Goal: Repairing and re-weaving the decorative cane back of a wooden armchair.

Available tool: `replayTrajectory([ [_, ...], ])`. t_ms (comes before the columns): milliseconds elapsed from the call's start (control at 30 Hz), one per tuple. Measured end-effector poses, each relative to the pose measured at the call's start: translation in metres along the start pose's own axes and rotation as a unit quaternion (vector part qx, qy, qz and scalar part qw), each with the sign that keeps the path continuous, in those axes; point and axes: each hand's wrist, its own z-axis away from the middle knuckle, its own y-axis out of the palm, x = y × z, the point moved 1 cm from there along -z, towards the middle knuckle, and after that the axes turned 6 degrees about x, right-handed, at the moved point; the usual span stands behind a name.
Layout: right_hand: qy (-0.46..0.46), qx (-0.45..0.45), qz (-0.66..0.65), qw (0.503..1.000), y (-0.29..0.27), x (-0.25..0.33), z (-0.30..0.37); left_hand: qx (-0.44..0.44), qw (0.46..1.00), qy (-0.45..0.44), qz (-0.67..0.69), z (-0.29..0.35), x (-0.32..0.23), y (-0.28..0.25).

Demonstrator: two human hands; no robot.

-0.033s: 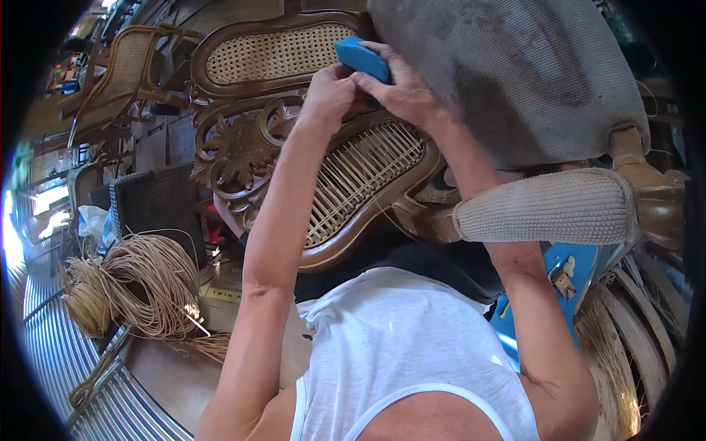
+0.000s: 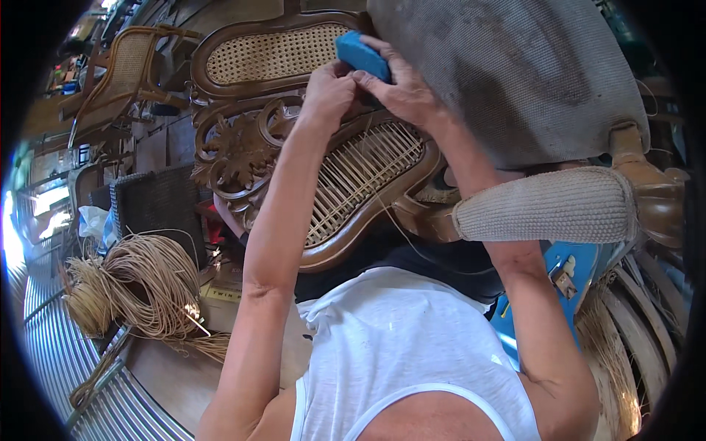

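So both hands are up near the far end of a wooden frame [image 2: 431, 163] that's strung with light cane strands [image 2: 360, 176]. The right hand [image 2: 403, 87] has its fingers wrapped over a blue block [image 2: 362, 56], gripping it pretty snugly, thumb pointing toward the other hand. The block sits above the frame's far edge, tilted a bit, just past the knuckles of the left hand [image 2: 329, 94]. That left one is curled mostly closed right beside it, but its fingertips are hidden, so I can't tell if it's pinching anything.

A thin loose strand [image 2: 399, 224] trails over the near edge of the frame. Left of the strands there's some carved scrollwork [image 2: 239, 151], and beyond that a panel of finished cane mesh [image 2: 276, 55] with holes all through it. The right forearm runs under a pale woven armrest [image 2: 548, 206], with a big grey woven panel [image 2: 515, 81] past it. Over on the left, a fat coil of cane [image 2: 154, 283] sits near a dark woven piece [image 2: 156, 217].
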Motion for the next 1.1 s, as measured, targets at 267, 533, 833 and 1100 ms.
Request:
replayTrajectory([
  [267, -0.069, 0.028, 0.203, 0.976, -0.012, 0.006, -0.021, -0.114, 0.976, 0.130, -0.131, -0.003, -0.028, -0.004],
  [533, -0.048, 0.029, 0.375, 0.925, -0.027, -0.050, -0.005, -0.372, 0.511, 0.188, -0.751, 0.131, -0.157, -0.174],
  [833, 0.004, 0.044, 0.371, 0.927, -0.009, -0.108, 0.008, -0.645, 0.396, 0.034, -0.653, 0.478, -0.268, -0.333],
  [1100, 0.031, 0.120, 0.540, 0.832, 0.033, -0.107, 0.010, -0.478, 0.440, 0.143, -0.747, 0.391, -0.228, -0.266],
])
